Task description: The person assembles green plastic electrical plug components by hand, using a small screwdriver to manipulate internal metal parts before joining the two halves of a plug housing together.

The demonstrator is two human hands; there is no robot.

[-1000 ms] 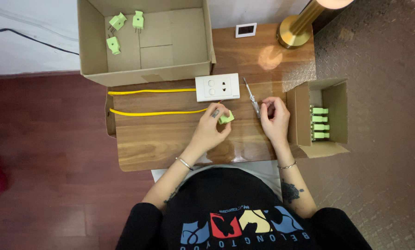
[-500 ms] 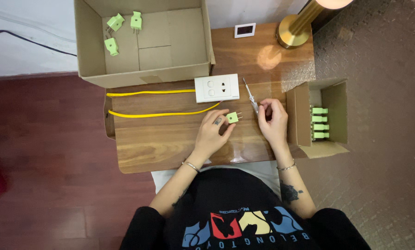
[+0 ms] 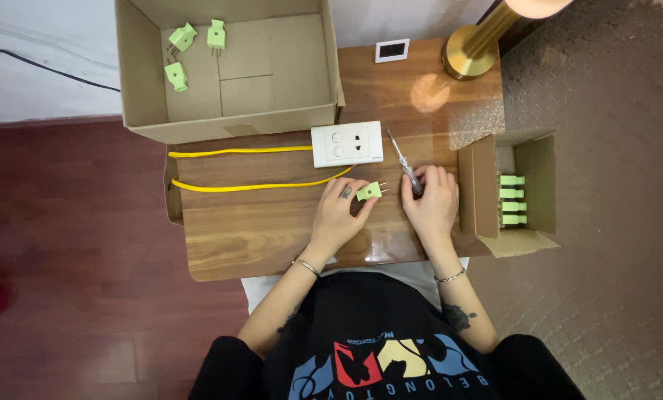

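My left hand [image 3: 341,212] holds a small green plug [image 3: 370,190] between thumb and fingers, its prongs pointing right, just above the wooden table [image 3: 257,237]. My right hand [image 3: 429,204] rests on the table a little to the right, fingers closed on the handle of a screwdriver [image 3: 403,160] whose shaft points up and left. A white switch-and-socket plate [image 3: 346,144] lies just above both hands, with two yellow wires [image 3: 250,184] running left from it.
A large open cardboard box [image 3: 228,122] at the back left holds three green plugs [image 3: 176,75]. A small cardboard box [image 3: 479,192] at the right holds several green plugs [image 3: 512,200]. A brass lamp base [image 3: 466,61] and a small white frame [image 3: 391,50] stand at the back.
My left hand has turned the green plug and shifted it slightly right, toward my right hand. My right hand has stayed on the screwdriver, barely moving.
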